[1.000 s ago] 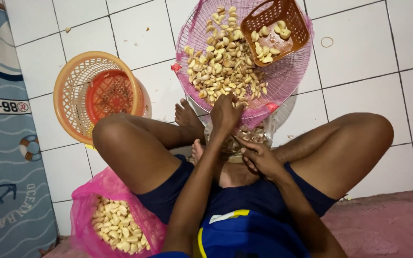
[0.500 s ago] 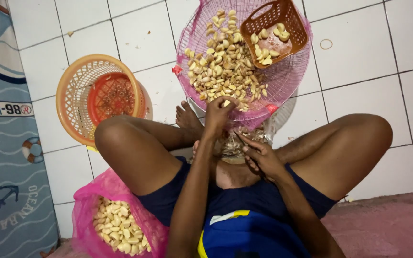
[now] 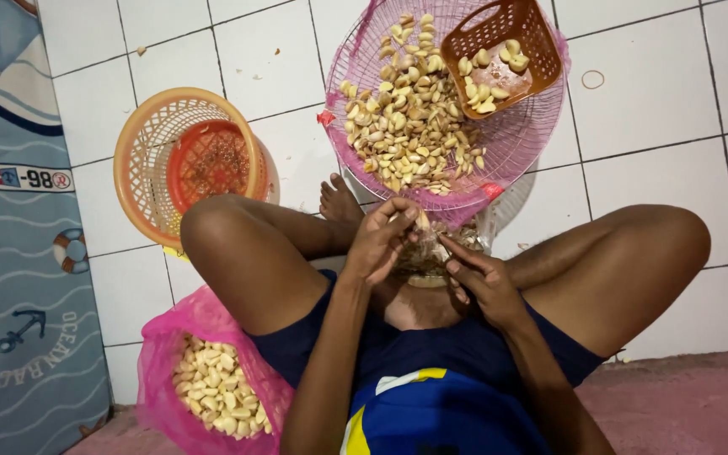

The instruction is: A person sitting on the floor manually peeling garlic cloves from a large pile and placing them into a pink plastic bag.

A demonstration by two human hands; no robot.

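While I watch from the head view, I list what lies on the white tiled floor (image 3: 659, 177) between the bent knees.

Item one: left hand (image 3: 381, 240), near centre, fingers curled shut around a garlic clove (image 3: 421, 221) held at its fingertips, just near of the pink basket's rim.

Item two: right hand (image 3: 486, 282), just right and near of the left one, fingers loosely bent and pointing toward the clove; whether its grip holds anything I cannot tell, as the fingertips are partly hidden.

Item three: pink basket (image 3: 532, 139), far centre, round mesh, carrying a heap of unpeeled garlic (image 3: 406, 126) across its left half.

Item four: small orange basket (image 3: 503, 52), rectangular, resting tilted inside the far right of the pink one, with a few peeled cloves (image 3: 486, 76) in it.

Item five: pile of dry skins (image 3: 427, 253), directly under both hands, in front of the bare foot (image 3: 339, 202).

Item six: round orange basket (image 3: 187, 160), far left, with a smaller red basket (image 3: 212, 164) nested inside.

Item seven: pink bag (image 3: 162, 354), near left beside the left thigh, open at the top and filled with pale cloves (image 3: 216, 392).

Item eight: blue patterned mat (image 3: 18, 278), along the left edge.
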